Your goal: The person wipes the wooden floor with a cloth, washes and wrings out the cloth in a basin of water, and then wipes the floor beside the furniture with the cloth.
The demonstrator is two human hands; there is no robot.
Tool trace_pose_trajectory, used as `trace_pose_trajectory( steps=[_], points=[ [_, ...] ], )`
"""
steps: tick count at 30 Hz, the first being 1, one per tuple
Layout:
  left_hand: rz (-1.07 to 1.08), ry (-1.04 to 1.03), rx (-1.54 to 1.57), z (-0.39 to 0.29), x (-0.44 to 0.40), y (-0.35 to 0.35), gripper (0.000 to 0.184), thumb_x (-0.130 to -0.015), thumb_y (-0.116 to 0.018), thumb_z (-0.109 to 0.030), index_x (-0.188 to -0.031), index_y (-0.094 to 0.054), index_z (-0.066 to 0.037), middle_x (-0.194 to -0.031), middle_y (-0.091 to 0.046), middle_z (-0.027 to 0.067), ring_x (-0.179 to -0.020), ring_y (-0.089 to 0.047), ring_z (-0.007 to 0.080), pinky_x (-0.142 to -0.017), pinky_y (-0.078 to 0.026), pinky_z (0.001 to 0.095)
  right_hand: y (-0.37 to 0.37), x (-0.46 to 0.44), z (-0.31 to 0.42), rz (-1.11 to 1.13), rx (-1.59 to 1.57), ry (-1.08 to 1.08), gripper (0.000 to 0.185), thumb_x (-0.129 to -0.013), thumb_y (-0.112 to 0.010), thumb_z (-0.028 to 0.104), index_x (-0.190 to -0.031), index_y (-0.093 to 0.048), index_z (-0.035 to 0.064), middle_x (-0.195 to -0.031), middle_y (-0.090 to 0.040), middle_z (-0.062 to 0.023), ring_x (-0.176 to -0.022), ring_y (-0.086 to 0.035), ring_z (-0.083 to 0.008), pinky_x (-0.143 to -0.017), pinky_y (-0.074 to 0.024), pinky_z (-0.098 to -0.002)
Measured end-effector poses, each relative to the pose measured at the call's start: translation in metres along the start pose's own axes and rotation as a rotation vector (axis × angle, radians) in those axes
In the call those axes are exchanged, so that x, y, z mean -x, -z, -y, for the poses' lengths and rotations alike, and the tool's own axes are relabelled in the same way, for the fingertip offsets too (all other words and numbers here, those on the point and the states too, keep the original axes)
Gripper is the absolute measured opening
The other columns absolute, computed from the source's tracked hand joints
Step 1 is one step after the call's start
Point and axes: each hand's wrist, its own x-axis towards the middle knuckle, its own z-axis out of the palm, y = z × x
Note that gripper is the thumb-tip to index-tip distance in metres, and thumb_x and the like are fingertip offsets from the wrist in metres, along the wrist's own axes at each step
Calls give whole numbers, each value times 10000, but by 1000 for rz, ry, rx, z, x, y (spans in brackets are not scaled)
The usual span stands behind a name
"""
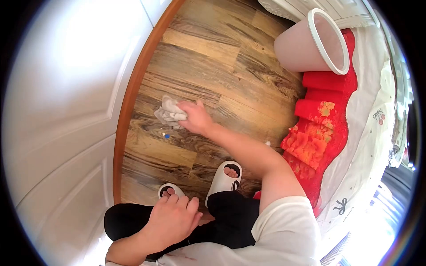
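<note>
My right hand (195, 117) reaches out to the floor with its fingers closed on a crumpled, whitish cloth (170, 112). The cloth lies pressed against the wood-patterned floor (191, 84). Just below it are a small blue bit (167, 136) and tiny pale crumbs. My left hand (173, 219) hangs loosely near my knee, back upward and fingers slightly apart, with nothing visible in it. White slippers (214, 186) are on my feet, below the cloth.
White panelled doors (66, 111) with a brown base strip (133, 93) run along the left. A pale pink waste bin (295, 46) stands at upper right, beside a red flowered bed skirt (315, 133) and white bedding (368, 111). A small white scrap (267, 143) lies near the skirt.
</note>
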Motion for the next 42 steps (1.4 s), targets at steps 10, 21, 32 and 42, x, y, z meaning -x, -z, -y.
trace_pose_trajectory(
  steps=[10,21,32,42],
  points=[
    [-29,-7,10,-6,12,9,336,-855,-667,-307,-1081,-628,-62,-817,-600,87,-737,-610,264,-667,-488,371,159,64,-211,-802,-119,-568,467,-798,-696,251,-1236,-612,112,-1091,-682,-146,-1045,-633,-292,-921,-479,-412],
    [-26,-57,-18,-5,-2,5,374,-847,-676,-309,-1105,-611,-46,-903,-634,167,-863,-640,299,-695,-510,363,41,25,-87,-263,292,-154,444,-776,-720,329,-1168,-639,137,-1205,-642,-102,-1058,-566,-284,-939,-387,-421],
    [-39,-15,4,-11,16,3,347,-841,-674,-317,-1073,-637,-62,-783,-593,71,-740,-599,240,-646,-464,351,97,91,-125,-279,282,-354,563,-780,-704,265,-1281,-540,68,-1377,-478,-192,-1216,-479,-403,-999,-445,-464],
    [-11,-3,19,-8,-3,16,339,-823,-685,-302,-1075,-636,-80,-784,-574,55,-742,-579,236,-648,-457,341,94,104,-157,-160,592,-275,539,-785,-728,228,-1255,-498,100,-1295,-432,-231,-1141,-446,-431,-976,-431,-497]
  ],
)
